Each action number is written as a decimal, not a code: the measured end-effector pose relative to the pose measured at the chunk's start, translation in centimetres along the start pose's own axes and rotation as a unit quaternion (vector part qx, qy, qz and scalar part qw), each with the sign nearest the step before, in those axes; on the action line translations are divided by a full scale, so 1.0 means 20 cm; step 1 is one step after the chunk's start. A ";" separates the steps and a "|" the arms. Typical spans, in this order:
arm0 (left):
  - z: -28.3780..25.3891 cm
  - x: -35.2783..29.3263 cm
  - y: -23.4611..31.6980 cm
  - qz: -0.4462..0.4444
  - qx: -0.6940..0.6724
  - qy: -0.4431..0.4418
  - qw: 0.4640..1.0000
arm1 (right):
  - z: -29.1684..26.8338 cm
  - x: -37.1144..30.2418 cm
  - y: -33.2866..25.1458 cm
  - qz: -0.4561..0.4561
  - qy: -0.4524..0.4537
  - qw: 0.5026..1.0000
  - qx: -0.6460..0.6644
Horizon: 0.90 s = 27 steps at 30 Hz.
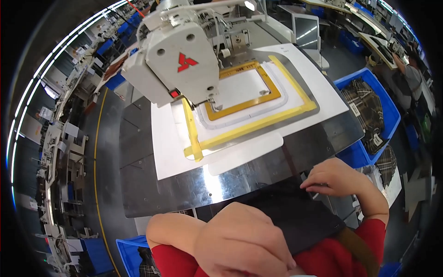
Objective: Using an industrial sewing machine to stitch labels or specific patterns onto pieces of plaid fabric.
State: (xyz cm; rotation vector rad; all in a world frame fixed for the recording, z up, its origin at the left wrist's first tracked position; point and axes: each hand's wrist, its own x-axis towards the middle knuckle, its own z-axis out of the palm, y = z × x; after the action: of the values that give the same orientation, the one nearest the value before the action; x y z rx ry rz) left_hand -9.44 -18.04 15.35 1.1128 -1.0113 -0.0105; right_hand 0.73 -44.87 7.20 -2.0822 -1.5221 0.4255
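My left hand [244, 240] is raised close to the head view, its fingers curled in. What they hold, if anything, is hidden; a bit of white shows beside it at the lower edge. At the table's front edge, my right hand [334, 177] has its fingers bent and pressed together, close by a black cloth [295, 212] over my lap. Whether it pinches the cloth cannot be made out. Beyond both hands, a yellow-brown rectangular frame [272, 90] lies on a white sheet [168, 161] edged with yellow tape [249, 131], under the sewing machine head [184, 60].
The dark metal table [332, 134] spans the middle. A blue bin [392, 111] with plaid garments [364, 111] stands at the right. Another blue bin [127, 251] sits low at the left. Farther right, a person [410, 76] works at another table.
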 end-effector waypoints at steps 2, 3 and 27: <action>0.03 -0.01 -0.04 0.012 -0.051 -0.002 0.999 | 0.02 0.02 -0.01 -0.007 -0.003 1.000 0.010; 0.04 0.01 -0.06 0.029 -0.088 -0.014 0.996 | 0.02 0.03 0.00 -0.025 0.004 1.000 0.009; 0.34 0.27 -0.38 0.327 -0.688 -0.215 0.611 | 0.11 0.05 0.11 -0.073 -0.009 0.997 0.023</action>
State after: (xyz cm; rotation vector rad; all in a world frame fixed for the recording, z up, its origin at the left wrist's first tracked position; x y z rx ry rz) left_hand -7.39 -29.25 13.82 -0.7690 -1.3372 -0.4212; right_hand 1.50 -43.92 4.14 -1.9210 -1.6468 0.4202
